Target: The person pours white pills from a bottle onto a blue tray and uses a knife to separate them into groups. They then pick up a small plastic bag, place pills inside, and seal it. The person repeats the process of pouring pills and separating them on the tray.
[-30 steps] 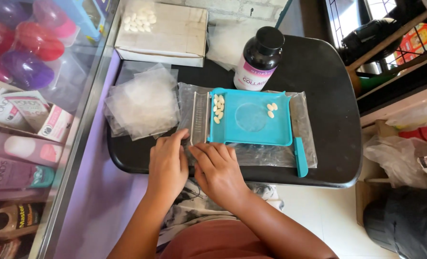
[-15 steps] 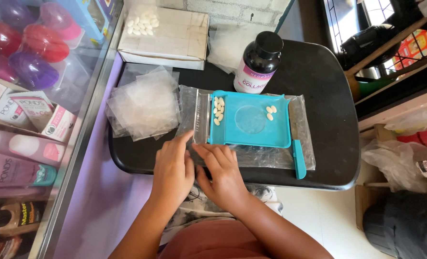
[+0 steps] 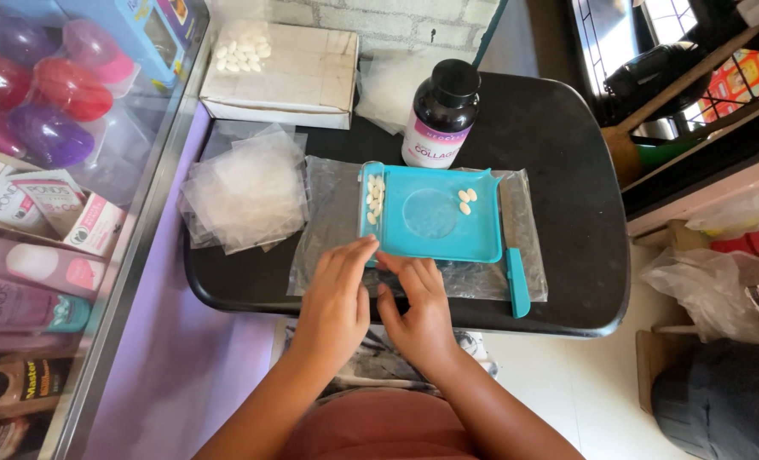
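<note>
Black tabletop (image 3: 558, 153) here, teal pill tray (image 3: 435, 223) lies just ahead of both hands, long side crosswise, left hand (image 3: 338, 300) touching its near corner, right hand (image 3: 418, 311) just behind, neither grip clenched on anything.

Black table (image 3: 567, 170), glass display case (image 3: 132, 213) w/ boxes, brick wall (image 3: 396, 21), daylight

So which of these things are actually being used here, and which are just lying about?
In use:
left hand
right hand
teal pill tray
white pills
clear sheet
teal spatula
dark bottle

Lying about:
cardboard box
coloured eggs
boxed creams
</note>
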